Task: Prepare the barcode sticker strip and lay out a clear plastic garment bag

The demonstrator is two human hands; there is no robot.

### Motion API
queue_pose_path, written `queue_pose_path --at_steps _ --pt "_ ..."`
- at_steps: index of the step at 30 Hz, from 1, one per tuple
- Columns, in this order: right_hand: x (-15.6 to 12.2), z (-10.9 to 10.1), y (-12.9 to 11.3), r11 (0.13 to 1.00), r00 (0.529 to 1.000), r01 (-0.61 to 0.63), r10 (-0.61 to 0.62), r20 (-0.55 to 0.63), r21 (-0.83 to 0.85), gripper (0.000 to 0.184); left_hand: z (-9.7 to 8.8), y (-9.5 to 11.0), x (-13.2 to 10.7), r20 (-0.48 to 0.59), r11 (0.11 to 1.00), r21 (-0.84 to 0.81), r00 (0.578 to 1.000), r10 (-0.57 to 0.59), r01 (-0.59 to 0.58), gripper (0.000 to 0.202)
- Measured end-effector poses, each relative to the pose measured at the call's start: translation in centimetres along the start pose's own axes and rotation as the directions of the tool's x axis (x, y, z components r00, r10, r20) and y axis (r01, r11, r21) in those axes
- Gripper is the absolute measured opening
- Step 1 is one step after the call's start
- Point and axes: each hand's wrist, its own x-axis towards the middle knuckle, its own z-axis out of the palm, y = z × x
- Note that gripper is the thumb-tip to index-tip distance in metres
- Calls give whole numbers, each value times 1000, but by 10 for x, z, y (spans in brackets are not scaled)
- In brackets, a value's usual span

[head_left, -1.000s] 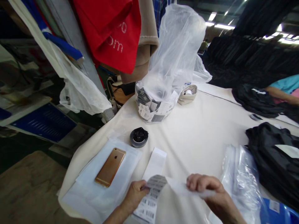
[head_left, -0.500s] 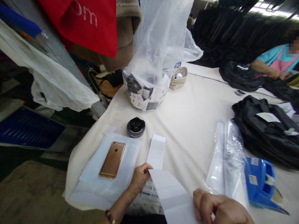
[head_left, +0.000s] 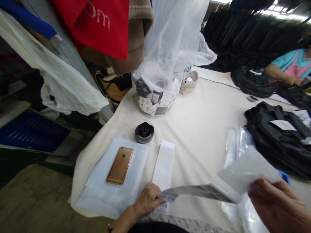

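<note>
A strip of white paper labels (head_left: 204, 191), printed on one face, stretches between my two hands. My left hand (head_left: 149, 199) pinches its near end with thumb and fingers, low over the table. At the right, my right hand (head_left: 279, 202) is closed on the other end, which bends up into a pale flap; this hand is smeared by motion. Beneath my left hand a folded white label stack (head_left: 164, 161) lies on the cloth. To its left, a gold phone (head_left: 120, 165) rests on pale sheets (head_left: 97, 197). A dark tape roll (head_left: 144, 133) with black material inside sits beyond.
A clear plastic bag full of tags (head_left: 155, 102) stands at the back, beside a beige pouch (head_left: 189, 83). Black garments (head_left: 269, 139), clear plastic bags (head_left: 233, 145) and a partly hidden blue tape dispenser (head_left: 284, 177) are at right. A co-worker (head_left: 286, 63) handles dark cloth far right.
My right hand has moved right and up, drawing the label strip out sideways; its printed face now shows. My left hand has shifted slightly down, still pinching the strip.
</note>
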Motion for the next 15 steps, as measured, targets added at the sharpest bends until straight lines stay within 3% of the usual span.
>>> queue_pose_path --at_steps 2,4,5,7,8,10,12,13,15 --pt "8 20 3 998 993 -5 -3 -117 -69 42 -2 7 8 -24 974 -191 991 -131 124 25" --pt "10 31 17 959 984 47 -92 -152 -279 57 -5 16 16 -37 904 -381 974 -223 193 27" --pt "7 35 28 910 985 82 -135 -104 -406 63 -6 21 20 -47 876 -438 969 -244 200 30" --pt "-9 43 53 793 980 198 -149 131 -577 63 -8 32 28 -74 860 -477 967 -244 180 32" --pt "-20 47 66 760 949 274 -116 292 -590 58 -8 38 31 -94 865 -477 969 -227 156 32" --pt "-41 59 89 728 840 438 -123 529 -527 51 -9 53 38 -127 882 -461 977 -171 94 30" --pt "-53 71 104 714 754 548 -197 626 -435 47 -11 68 46 -117 912 -408 988 -104 48 25" --pt "-55 76 107 718 737 568 -225 638 -403 41 -13 76 49 -87 928 -371 994 -67 30 22" --pt "-48 82 104 753 747 537 -214 629 -381 25 -21 88 56 -72 955 -297 997 -3 -18 18"
